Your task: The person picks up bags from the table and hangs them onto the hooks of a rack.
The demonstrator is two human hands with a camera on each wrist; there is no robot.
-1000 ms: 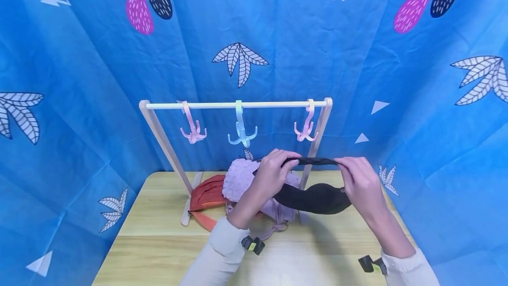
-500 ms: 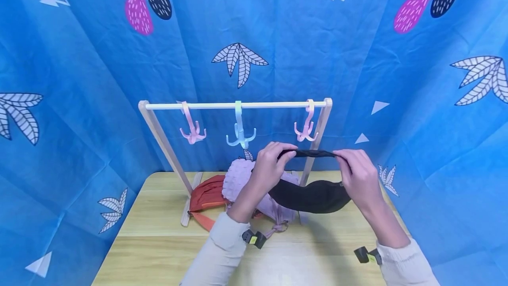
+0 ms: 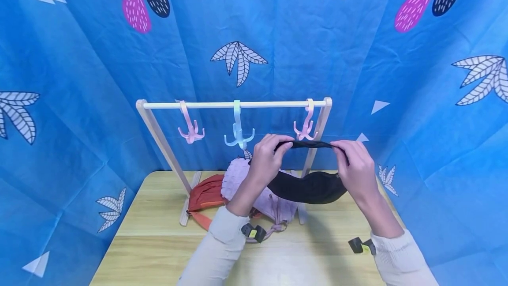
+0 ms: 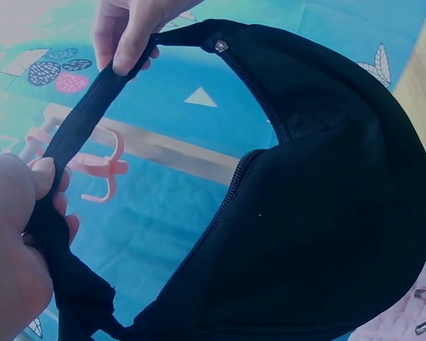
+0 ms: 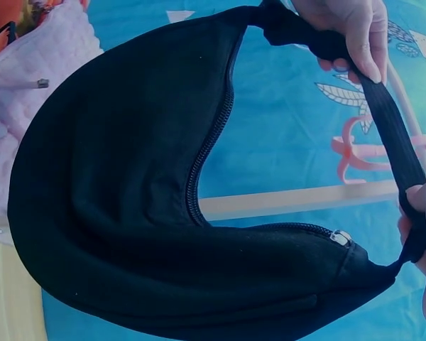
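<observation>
A black crescent-shaped shoulder bag [image 3: 308,187] with a zipper hangs in the air below its strap [image 4: 92,114]. My left hand [image 3: 267,158] pinches one end of the strap, and my right hand [image 3: 356,165] pinches the other, the strap drawn level between them. In the right wrist view the bag's zipper pull [image 5: 341,238] sits near the strap's lower end. Just beyond the strap hangs a pink hook [image 3: 305,123] on the rack's rod [image 3: 274,104]. The hook's prongs carry nothing.
A pink hook [image 3: 191,122] and a blue hook [image 3: 239,129] hang farther left on the rod. A lilac textured bag [image 3: 235,178] and a rust-red bag [image 3: 206,192] lie on the wooden table [image 3: 158,220] beneath. Blue patterned curtains surround the table.
Both hands have raised the black bag and carried it forward, bringing the strap up close to the right pink hook. The grip on the strap stays the same.
</observation>
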